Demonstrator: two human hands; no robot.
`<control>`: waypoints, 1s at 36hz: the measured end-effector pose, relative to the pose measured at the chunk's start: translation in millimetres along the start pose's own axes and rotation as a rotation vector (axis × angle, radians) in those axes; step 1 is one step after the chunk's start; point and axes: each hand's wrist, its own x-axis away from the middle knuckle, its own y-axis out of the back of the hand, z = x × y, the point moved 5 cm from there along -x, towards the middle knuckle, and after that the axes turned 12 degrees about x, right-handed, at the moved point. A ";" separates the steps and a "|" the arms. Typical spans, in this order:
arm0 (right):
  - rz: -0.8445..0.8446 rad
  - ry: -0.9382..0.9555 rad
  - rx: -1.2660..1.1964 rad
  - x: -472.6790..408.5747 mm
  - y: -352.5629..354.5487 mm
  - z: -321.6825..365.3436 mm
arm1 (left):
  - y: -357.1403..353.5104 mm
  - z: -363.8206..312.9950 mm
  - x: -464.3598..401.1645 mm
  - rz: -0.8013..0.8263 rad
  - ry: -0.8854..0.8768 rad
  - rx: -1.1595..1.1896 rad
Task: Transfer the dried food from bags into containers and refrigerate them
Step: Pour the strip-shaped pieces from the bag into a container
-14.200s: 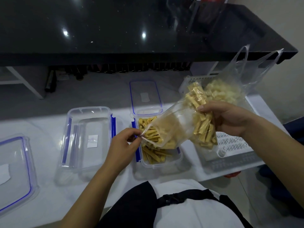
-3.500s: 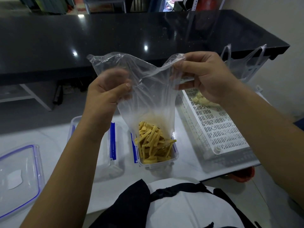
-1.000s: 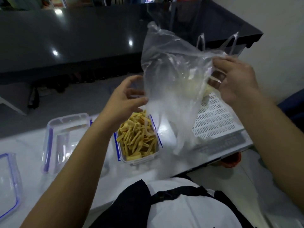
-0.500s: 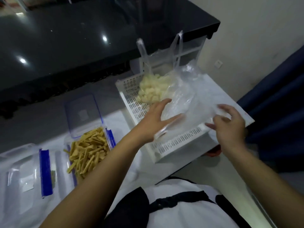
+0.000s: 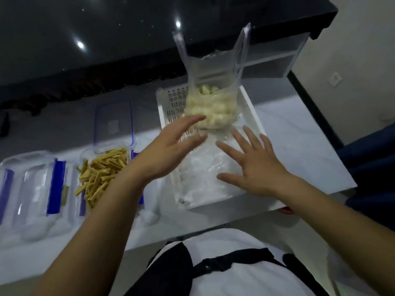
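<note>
Head view:
Left hand (image 5: 171,154): hanging over the white basket (image 5: 254,116), fingers straight and spread, gripping nothing.
Right hand (image 5: 254,165): lying flat, fingers splayed, over the empty bag (image 5: 205,174) in the basket.
Full bag (image 5: 211,110): standing upright at the basket's far end, pale pieces inside, just beyond the left fingertips.
Container (image 5: 102,174): sitting on the table (image 5: 299,146) left of the basket, holding yellow sticks.

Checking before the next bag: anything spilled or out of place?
The yellow sticks heap above the container rim, some overhanging its left edge. One piece lies outside, against the empty container.
</note>
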 end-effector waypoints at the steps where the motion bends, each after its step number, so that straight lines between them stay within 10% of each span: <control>1: 0.064 0.010 0.060 -9.5 -11.5 1.1 | -10.0 4.0 5.5 0.039 0.023 -0.168; 7: 0.165 -0.031 0.120 -43.8 -47.4 -3.9 | -55.8 41.1 40.2 -0.009 0.181 -0.576; 25: 0.025 0.378 -0.583 -18.8 44.7 177.8 | 57.3 146.1 230.2 -1.042 0.473 0.302; 32: 0.197 0.390 -0.315 -27.1 1.4 254.9 | 61.4 192.9 241.7 -0.939 0.554 0.804; 36: 0.194 0.293 -0.284 -30.5 -5.3 271.6 | 83.7 193.1 251.3 -0.938 0.433 0.540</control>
